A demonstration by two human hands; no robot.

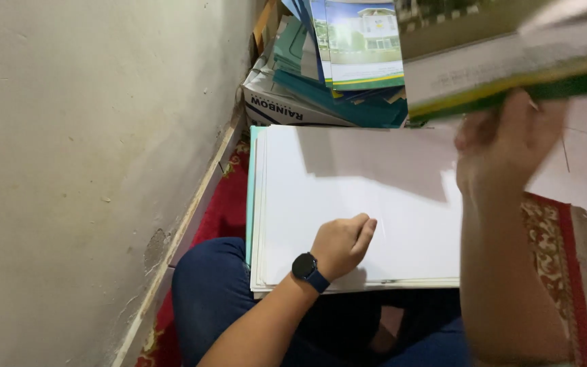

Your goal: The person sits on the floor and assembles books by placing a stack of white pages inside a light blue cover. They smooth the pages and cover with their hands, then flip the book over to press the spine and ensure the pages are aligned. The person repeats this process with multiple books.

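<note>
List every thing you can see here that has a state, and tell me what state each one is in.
Left hand: loosely closed, resting on the white sheets.
Right hand: raised, gripping a folder, blurred.
Folder: lifted above the stack, tilted.
White sheets: stacked flat, blank side up.
Cardboard box: open, filled with folders.
Folders in box: piled unevenly, fanned out.
Wristwatch: worn on the left wrist, screen dark.

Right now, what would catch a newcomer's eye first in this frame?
The big stack of white sheets across the person's lap, with the left hand resting closed on it. At upper right, the right hand lifts a blurred green-edged folder. Behind the stack, a cardboard box against the wall holds more teal folders.
</note>
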